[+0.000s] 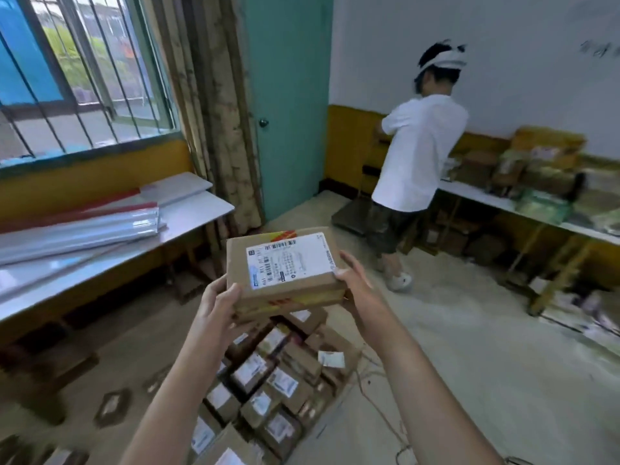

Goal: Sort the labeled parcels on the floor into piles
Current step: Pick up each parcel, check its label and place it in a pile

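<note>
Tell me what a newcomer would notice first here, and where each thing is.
First, the box held up at centre frame, white label facing up, gripped by the left hand and the right hand at its sides. Below it, a pile of labeled parcels covers the floor. At the right, a person in a white shirt stands at a table stacked with more packages, back turned.

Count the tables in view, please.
2: one table on the left beneath the window, one table on the right along the wall with parcels on it. Others may be out of frame.
</note>
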### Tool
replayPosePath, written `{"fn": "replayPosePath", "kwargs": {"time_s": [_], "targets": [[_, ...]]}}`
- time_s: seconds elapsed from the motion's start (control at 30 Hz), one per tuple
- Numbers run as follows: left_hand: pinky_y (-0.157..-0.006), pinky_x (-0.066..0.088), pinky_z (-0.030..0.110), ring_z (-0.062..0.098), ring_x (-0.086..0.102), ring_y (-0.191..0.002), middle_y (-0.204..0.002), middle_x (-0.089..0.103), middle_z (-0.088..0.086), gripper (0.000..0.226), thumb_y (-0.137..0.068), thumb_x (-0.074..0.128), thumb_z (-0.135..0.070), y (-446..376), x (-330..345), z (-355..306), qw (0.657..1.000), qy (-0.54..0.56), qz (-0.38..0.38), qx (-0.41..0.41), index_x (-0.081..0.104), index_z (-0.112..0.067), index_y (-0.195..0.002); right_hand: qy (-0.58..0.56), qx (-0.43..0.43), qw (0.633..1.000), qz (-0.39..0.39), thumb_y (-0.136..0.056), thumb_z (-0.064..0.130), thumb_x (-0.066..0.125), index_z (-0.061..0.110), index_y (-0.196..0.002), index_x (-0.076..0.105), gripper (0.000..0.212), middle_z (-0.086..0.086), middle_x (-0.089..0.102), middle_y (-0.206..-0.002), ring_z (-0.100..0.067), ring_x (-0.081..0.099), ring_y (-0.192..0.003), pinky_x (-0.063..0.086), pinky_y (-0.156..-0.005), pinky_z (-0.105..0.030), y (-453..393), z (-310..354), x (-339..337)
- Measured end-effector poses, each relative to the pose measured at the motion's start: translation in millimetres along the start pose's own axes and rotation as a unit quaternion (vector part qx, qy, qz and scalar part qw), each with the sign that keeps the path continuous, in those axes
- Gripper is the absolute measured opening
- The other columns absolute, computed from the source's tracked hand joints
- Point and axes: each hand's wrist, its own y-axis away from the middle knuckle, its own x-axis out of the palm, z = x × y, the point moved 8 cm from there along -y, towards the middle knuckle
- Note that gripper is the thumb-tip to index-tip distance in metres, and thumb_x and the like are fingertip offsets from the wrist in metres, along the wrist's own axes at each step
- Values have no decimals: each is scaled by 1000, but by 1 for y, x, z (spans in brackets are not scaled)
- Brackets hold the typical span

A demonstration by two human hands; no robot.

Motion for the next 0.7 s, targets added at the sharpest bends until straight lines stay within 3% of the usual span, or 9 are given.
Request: {"fn": "replayPosePath", "kwargs": {"time_s": [0.13,0.33,0.53,0.7], "targets": [[-93,53,48,22,67,-110,-121,69,-1,48,-83,67,-51,-65,57,-6,999,-13,34,-5,54,-39,-127,6,3,1000,-20,-73,45,62,55,-121,55,49,9,68,-117,-10,68,-100,55,-71,-20,-50,22,-46],[-90,56,47,22,66,-113,-126,66,1,50,-86,63,-47,-155,128,0,997,-42,57,-12,49,-36,-133,-3,17,999,-38,-78,45,53,53,-133,48,56,16,69,-112,-10,62,-109,50,-82,-26,-142,27,-111],[-93,55,45,19,64,-115,-125,65,-1,59,-79,65,-56,-238,165,24,998,-64,7,-15,47,-42,-133,10,23,999,26,-88,48,54,55,-134,46,47,22,68,-114,2,65,-101,50,-80,-22,-255,23,-145],[-90,57,43,14,66,-111,-121,65,-6,59,-79,69,-61,-287,178,14,995,-83,-63,-3,47,-45,-132,-2,37,995,98,-73,59,59,44,-139,48,68,14,67,-124,-8,62,-114,50,-96,-35,-351,38,-138]]}}
